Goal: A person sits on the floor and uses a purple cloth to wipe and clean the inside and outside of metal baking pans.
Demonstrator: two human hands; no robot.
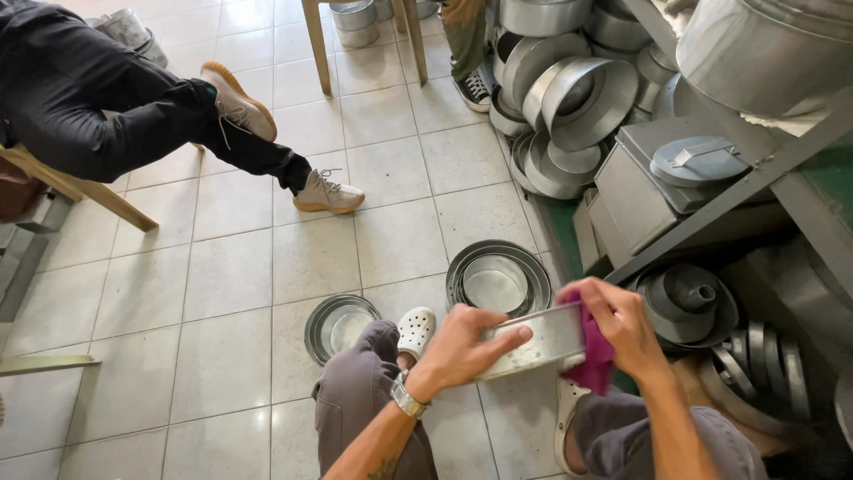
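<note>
A round metal pan sits tipped on its side above the person's knees, near the bottom of the view. The left hand wraps around its near side and holds it tight. The right hand grips a pink cloth and presses it on the pan's right edge. The wiping looks only partly done. Two stacks of pans wait on the tiled floor. More pans pile up far right.

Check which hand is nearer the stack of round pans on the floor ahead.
Left. The left hand sits just below the stack of round pans; the right hand, holding a pink cloth, is off to its right.
</note>
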